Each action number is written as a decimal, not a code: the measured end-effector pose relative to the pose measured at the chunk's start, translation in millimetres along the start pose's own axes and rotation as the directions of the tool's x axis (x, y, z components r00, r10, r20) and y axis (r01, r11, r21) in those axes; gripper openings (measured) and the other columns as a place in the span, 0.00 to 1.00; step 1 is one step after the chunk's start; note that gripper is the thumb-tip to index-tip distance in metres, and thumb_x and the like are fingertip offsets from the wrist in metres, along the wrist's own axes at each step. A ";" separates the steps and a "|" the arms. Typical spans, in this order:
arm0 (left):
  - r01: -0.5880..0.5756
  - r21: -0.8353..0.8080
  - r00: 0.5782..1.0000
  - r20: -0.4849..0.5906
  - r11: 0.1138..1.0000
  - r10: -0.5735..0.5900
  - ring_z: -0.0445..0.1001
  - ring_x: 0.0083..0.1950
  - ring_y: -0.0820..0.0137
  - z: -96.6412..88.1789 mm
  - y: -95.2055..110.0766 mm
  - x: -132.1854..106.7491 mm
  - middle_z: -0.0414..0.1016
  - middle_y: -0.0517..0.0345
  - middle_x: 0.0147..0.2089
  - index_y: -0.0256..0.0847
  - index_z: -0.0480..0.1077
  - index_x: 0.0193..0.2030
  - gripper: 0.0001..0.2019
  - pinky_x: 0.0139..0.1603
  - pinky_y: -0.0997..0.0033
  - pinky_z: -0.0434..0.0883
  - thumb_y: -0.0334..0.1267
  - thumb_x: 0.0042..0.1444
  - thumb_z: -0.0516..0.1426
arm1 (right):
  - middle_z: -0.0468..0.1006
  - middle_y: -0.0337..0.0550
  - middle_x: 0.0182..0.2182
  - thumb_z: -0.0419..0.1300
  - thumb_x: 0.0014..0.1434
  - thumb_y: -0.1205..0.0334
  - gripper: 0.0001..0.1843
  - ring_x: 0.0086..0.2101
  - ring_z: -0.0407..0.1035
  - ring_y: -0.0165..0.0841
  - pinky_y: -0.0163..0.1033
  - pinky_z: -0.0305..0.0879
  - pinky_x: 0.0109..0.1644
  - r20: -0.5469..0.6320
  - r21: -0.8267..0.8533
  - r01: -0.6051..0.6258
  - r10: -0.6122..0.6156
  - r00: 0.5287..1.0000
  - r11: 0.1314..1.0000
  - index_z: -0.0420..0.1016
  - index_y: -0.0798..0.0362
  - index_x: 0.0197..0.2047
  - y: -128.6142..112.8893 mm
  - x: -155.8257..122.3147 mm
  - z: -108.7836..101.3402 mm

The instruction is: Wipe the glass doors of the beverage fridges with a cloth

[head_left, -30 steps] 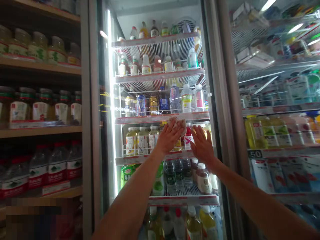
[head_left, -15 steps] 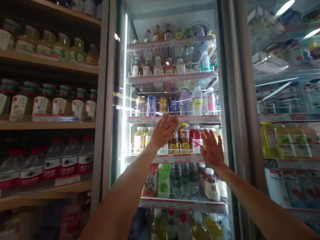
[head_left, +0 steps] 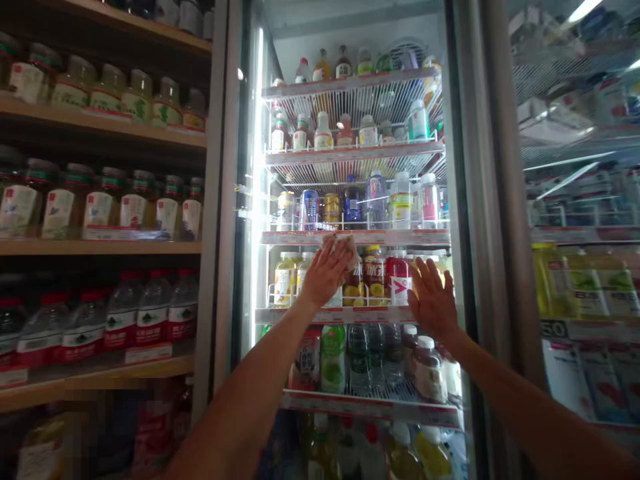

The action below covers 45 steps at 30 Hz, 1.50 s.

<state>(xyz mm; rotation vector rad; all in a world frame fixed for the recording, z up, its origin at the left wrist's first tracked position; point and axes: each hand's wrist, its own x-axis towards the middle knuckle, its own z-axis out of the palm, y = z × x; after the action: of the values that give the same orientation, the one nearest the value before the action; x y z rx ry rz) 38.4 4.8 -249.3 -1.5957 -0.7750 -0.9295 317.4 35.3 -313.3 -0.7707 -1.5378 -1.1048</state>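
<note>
My left hand presses a pale, wrinkled cloth against the glass door of an upright drinks cooler. The cloth shows around its fingertips, just below a shelf edge in the middle of the door. To the right, my right hand rests with spread fingers on or very near the same glass, nothing visible in it. Behind the glass, between the two hands, stand brown-labelled drink bottles and a red bottle.
Wooden shelves of jars and red-capped water bottles run along the left. A metal door frame divides this cooler from another stocked one on the right. A bright light strip lines the cooler's left side.
My left hand and the cloth have shifted slightly left and down across the glass. More of the cloth shows. My right hand stays nearly in place, and the view has turned a little left.
</note>
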 end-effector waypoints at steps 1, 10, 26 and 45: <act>0.077 0.011 0.996 -0.034 0.997 -0.077 0.41 0.71 0.65 -5.3 -12.8 -7.6 0.58 0.55 0.66 0.44 0.60 0.60 0.20 0.68 0.56 0.52 0.38 0.60 0.49 | 0.51 0.48 0.65 0.47 0.62 0.61 0.35 0.65 0.42 0.42 0.56 0.40 0.65 0.000 -0.003 -0.002 0.002 1.000 1.000 0.37 0.50 0.69 0.1 -0.2 0.2; 0.225 0.029 0.961 -0.169 0.974 -0.217 0.34 0.71 0.59 -6.9 2.1 -57.9 0.49 0.48 0.69 0.39 0.56 0.63 0.23 0.68 0.47 0.50 0.34 0.60 0.48 | 0.52 0.48 0.65 0.47 0.62 0.61 0.35 0.65 0.42 0.42 0.56 0.41 0.64 0.000 -0.014 -0.011 0.011 1.000 1.000 0.36 0.50 0.69 -0.9 -0.1 1.2; 0.033 0.085 0.999 -0.009 0.996 -0.032 0.39 0.70 0.57 -13.0 54.1 -142.6 0.43 0.55 0.70 0.43 0.56 0.63 0.25 0.66 0.50 0.56 0.29 0.58 0.51 | 0.55 0.49 0.64 0.48 0.61 0.60 0.33 0.64 0.44 0.42 0.55 0.41 0.64 -0.037 -0.001 0.002 -0.002 0.999 1.000 0.42 0.51 0.68 0.3 -1.2 1.6; -0.102 0.017 0.992 0.081 0.995 0.101 0.41 0.70 0.60 -7.0 72.9 -158.3 0.49 0.59 0.69 0.49 0.58 0.62 0.27 0.67 0.52 0.53 0.29 0.56 0.52 | 0.54 0.49 0.64 0.48 0.60 0.60 0.34 0.64 0.44 0.43 0.56 0.40 0.64 -0.047 0.005 0.017 -0.017 0.999 1.000 0.43 0.51 0.68 4.3 -2.8 4.5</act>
<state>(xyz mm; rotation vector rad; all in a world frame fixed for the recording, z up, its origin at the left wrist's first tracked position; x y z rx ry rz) 23.5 -19.5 -421.4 -1.6463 -0.7489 -0.7861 320.3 41.2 -315.0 -0.7244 -1.5098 -1.1235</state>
